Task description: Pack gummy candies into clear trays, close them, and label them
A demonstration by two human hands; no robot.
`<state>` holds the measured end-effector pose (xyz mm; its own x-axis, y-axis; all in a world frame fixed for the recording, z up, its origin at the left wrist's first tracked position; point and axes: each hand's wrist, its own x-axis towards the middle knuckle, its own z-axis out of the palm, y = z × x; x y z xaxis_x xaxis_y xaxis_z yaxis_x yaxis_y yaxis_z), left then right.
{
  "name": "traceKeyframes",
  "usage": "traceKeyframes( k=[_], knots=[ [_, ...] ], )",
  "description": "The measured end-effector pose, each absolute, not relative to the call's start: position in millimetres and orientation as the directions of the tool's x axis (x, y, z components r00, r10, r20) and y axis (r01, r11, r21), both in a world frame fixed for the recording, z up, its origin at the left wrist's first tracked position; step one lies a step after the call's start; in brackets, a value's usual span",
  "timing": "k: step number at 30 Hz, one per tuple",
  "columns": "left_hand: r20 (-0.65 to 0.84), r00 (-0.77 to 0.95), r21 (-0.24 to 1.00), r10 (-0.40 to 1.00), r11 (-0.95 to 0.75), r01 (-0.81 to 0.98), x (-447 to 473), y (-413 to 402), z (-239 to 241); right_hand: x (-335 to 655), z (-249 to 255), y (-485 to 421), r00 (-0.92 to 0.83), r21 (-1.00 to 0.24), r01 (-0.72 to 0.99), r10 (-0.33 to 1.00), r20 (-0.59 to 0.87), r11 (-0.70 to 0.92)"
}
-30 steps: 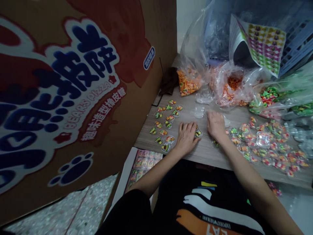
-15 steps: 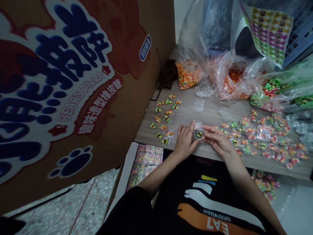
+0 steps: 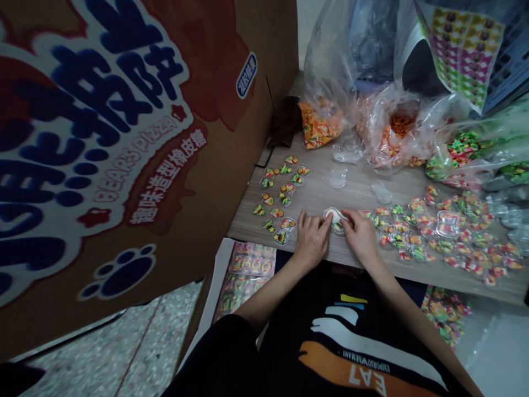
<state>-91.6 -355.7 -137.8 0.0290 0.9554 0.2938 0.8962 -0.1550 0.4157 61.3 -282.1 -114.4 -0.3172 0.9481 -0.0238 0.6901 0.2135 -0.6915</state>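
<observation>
A small clear plastic case point(image 3: 335, 217) with colourful eraser pieces inside lies on the wooden table point(image 3: 355, 193). My left hand point(image 3: 311, 238) and my right hand point(image 3: 360, 234) both pinch it with their fingertips, pressing it against the table top. Left of my left hand, several filled cases point(image 3: 281, 193) lie in neat rows. To the right of my right hand is a loose heap of filled cases point(image 3: 438, 231).
A big printed cardboard box point(image 3: 124, 143) stands at the left, close to the table edge. Plastic bags of coloured pieces point(image 3: 384, 132) and sticker sheets point(image 3: 463, 49) fill the table's back. Two empty clear cases point(image 3: 338, 176) lie mid-table. A tray of packs point(image 3: 243, 275) sits below the table.
My hands lifted the clear case off the table and held it between them, then lowered it. Now both press it down on the table top.
</observation>
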Motion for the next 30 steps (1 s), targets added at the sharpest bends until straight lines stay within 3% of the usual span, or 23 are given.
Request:
traceKeyframes(
  k=[4, 10, 18, 30],
  knots=[
    [0.237, 0.045, 0.382, 0.971, -0.135, 0.914, -92.5, -355.1, -135.8, 55.3, -111.1, -288.9, -0.351, -0.415, 0.856, 0.936, -0.029, 0.308],
    [0.193, 0.120, 0.358, 0.974, -0.184, 0.916, -90.2, -357.0, -135.6, 52.4, -117.8, -300.1, -0.508, -0.224, 0.829, 0.857, 0.082, 0.513],
    [0.062, 0.246, 0.337, 0.967, -0.253, 0.907, -92.1, -351.3, -136.6, 59.1, -136.1, -302.4, -0.574, -0.204, 0.780, 0.806, 0.144, 0.592],
    [0.126, 0.165, 0.422, 0.978, -0.203, 0.883, -112.7, -351.4, -131.3, 41.2, -122.3, -311.8, -0.536, -0.238, 0.806, 0.839, 0.093, 0.542]
  ],
)
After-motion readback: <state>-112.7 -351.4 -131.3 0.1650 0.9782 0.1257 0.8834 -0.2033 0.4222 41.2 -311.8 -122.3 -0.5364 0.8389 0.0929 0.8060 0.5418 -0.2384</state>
